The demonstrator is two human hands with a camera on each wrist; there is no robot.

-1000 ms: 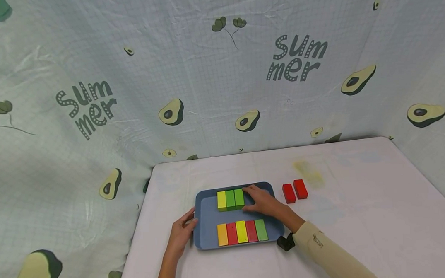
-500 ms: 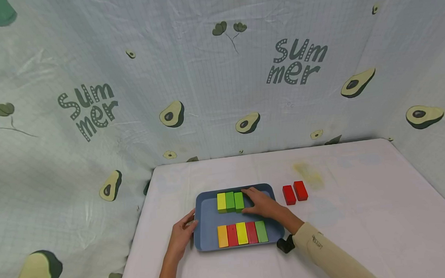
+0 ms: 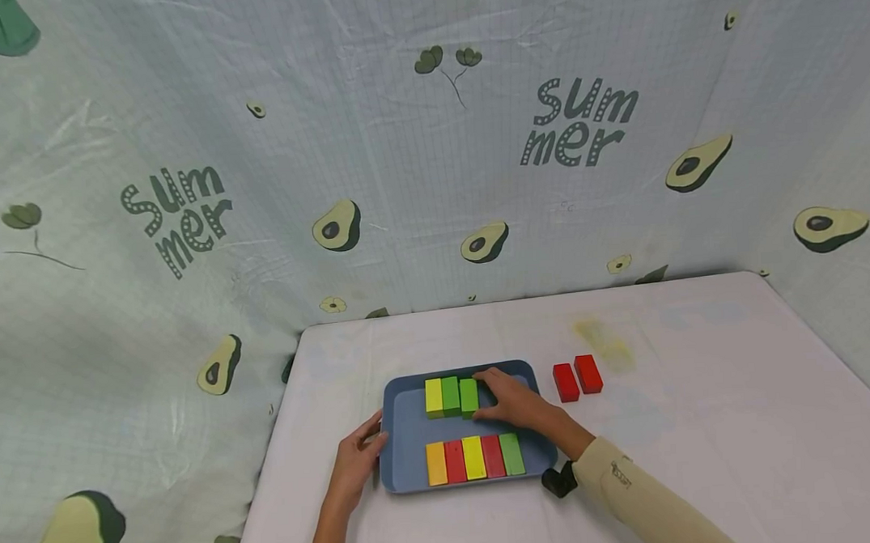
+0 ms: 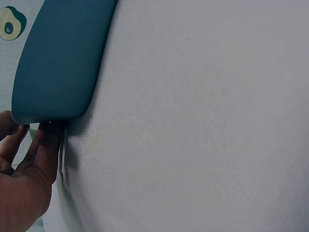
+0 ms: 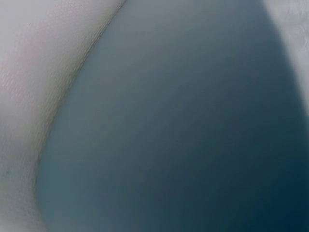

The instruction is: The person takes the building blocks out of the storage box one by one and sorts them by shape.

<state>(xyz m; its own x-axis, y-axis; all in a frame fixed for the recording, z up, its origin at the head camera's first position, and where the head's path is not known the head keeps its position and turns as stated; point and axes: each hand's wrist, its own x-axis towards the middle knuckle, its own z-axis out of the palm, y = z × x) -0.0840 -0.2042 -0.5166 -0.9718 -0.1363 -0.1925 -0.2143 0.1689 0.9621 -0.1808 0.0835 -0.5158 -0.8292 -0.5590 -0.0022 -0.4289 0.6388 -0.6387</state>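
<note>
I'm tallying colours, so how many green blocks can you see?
3, all in the tray: a green block mid far row, another at its right end, one at the near row's right end. The right hand might hide more.

Screened tabletop station; room type indeterminable.
A pale, cloth-covered worktop [image 3: 675, 431] stands against creased, hanging sheeting [image 3: 400, 143] printed with avocados [image 3: 337, 225] and "summer" lettering [image 3: 578, 122]; the sheeting bounds the rear, left and right sides and conceals the room beyond.
</note>
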